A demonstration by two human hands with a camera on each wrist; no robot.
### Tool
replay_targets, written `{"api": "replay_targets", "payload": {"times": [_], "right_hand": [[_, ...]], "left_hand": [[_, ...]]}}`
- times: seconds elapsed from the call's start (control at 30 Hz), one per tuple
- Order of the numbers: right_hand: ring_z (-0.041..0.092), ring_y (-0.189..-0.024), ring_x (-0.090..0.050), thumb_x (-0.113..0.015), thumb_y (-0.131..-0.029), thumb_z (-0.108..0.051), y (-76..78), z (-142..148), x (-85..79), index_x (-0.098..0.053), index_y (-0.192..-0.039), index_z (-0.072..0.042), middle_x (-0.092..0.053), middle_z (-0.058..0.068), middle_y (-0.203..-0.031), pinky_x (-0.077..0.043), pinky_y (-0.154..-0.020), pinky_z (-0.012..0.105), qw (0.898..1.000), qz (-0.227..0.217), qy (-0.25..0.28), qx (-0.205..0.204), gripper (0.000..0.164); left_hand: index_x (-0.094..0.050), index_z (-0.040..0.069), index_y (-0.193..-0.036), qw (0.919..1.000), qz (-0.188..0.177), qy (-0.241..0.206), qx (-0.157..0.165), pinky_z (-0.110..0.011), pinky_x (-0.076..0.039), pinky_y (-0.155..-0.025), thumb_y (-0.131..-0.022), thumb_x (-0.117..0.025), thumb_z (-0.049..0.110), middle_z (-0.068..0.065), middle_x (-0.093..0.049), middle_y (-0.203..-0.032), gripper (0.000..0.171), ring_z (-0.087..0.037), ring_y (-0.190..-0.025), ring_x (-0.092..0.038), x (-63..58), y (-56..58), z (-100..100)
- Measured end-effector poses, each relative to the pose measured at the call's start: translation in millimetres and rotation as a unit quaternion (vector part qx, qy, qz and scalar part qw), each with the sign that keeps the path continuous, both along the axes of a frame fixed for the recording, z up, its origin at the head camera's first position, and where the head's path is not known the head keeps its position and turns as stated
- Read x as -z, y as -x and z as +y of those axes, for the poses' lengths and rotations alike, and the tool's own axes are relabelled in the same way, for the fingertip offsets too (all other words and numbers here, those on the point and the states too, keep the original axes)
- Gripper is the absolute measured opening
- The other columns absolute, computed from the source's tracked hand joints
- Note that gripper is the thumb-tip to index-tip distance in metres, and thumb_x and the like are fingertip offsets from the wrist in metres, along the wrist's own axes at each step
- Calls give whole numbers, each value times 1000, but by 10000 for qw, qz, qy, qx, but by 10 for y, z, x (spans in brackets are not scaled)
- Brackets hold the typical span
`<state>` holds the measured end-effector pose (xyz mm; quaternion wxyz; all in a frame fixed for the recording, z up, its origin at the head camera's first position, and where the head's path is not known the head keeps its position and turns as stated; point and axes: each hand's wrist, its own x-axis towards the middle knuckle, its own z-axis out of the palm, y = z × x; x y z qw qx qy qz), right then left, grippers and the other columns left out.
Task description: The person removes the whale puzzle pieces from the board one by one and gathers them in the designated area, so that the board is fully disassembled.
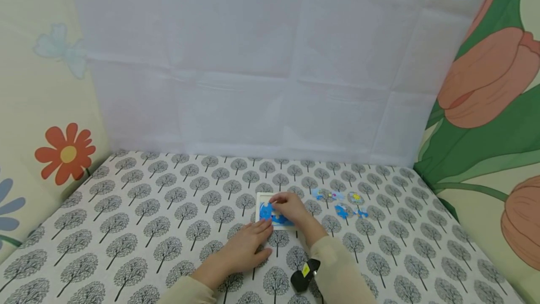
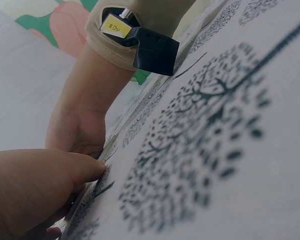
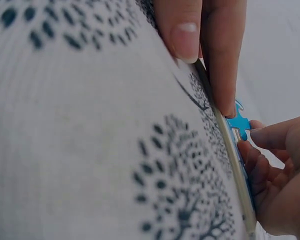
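Observation:
A small white-framed puzzle tray (image 1: 258, 210) lies mid-table with blue puzzle pieces (image 1: 266, 211) in its left and lower parts. My right hand (image 1: 291, 208) is over the tray; in the right wrist view it pinches a bright blue puzzle piece (image 3: 238, 123) between thumb and finger, tilted up from the tray. My left hand (image 1: 249, 245) lies at the tray's near left edge, fingers extended. One of its fingertips (image 3: 225, 102) touches the frame beside the raised piece. In the left wrist view, the left hand (image 2: 35, 187) hides the tray.
Several loose puzzle pieces (image 1: 341, 211) lie right of the tray, one with a yellow shape (image 1: 356, 197). A tree-print cloth (image 1: 168, 229) covers the table. A white sheet (image 1: 236, 60) hangs behind it. A black wrist camera (image 1: 303, 276) sits by the right sleeve.

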<state>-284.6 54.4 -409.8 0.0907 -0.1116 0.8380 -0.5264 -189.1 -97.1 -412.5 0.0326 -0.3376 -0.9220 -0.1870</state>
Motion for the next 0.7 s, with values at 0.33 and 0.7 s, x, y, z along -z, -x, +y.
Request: {"api": "replay_targets", "payload": {"times": [0.33, 0.7], "right_hand": [[13, -61, -46, -55, -81, 1, -4, 32, -9, -62, -91, -2, -53, 3, -71, -40, -54, 23, 9989, 250, 58, -394, 12], [12, -53, -46, -54, -76, 5, -14, 29, -14, -60, -91, -4, -52, 2, -66, -39, -51, 23, 9980, 320, -105, -538, 18]], "left_hand": [[-42, -5, -124, 9999, -43, 118, -44, -47, -25, -96, -85, -51, 28, -17, -33, -132, 51, -31, -121, -28, -7, 2, 5], [-42, -4, -125, 10000, -55, 74, -25, -47, -26, -96, -86, -50, 28, -17, -33, -133, 51, -30, -121, -28, -13, -3, 2]]}}
